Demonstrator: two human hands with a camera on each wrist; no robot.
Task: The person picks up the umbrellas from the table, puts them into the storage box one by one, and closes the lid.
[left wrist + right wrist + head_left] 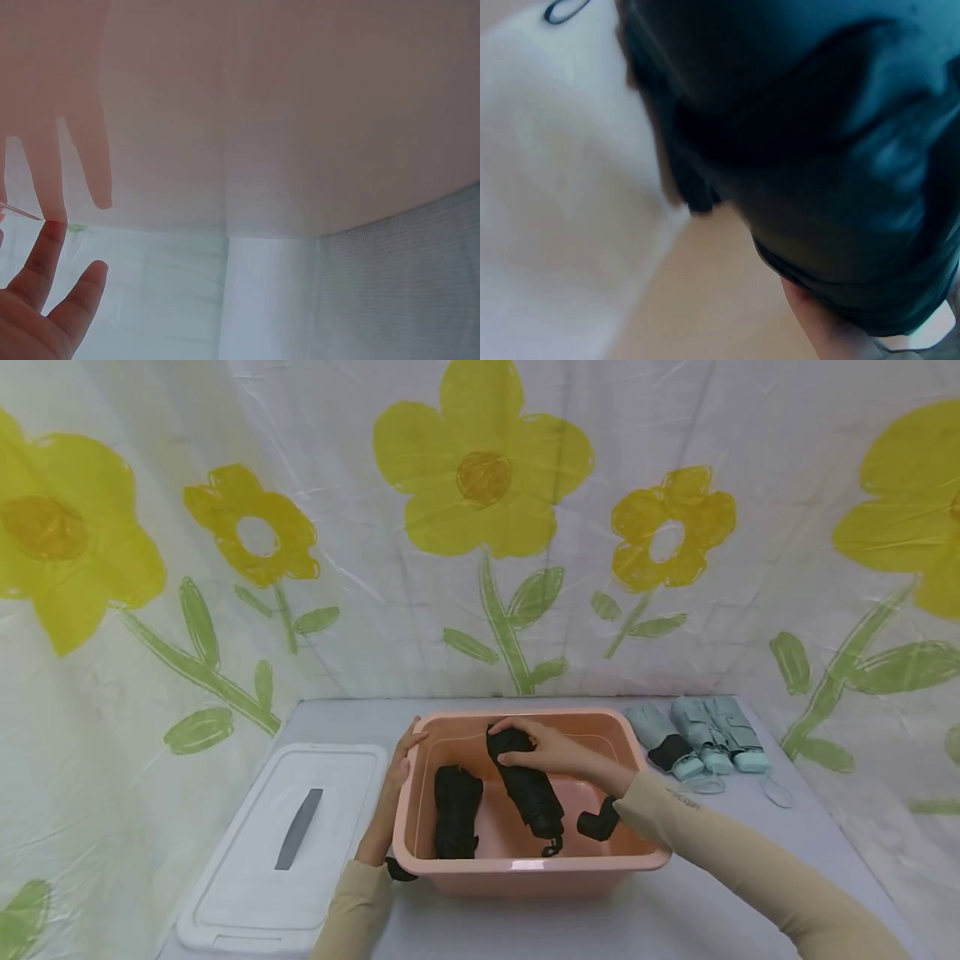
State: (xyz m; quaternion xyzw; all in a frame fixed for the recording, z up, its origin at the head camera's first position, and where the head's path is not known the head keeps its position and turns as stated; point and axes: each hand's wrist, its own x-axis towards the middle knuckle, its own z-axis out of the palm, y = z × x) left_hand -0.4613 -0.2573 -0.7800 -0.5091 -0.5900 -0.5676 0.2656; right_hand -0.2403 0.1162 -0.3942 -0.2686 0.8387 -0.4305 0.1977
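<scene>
A pink plastic basin (525, 867) stands in the middle of the table. My right hand (540, 747) grips the upper end of a folded black umbrella (534, 797), which slants down inside the basin with its strap loop near the front wall. Its black fabric (817, 150) fills the right wrist view. A second folded black umbrella (456, 810) lies on the basin floor to the left. My left hand (397, 772) rests with straight fingers against the basin's outer left wall (262, 112); the fingers (45, 307) show at the lower left of the left wrist view.
A white lid (292, 835) with a grey handle lies left of the basin. Three pale teal folded umbrellas (701, 735) lie side by side at the back right. A flower-printed sheet (480, 527) walls the table on three sides.
</scene>
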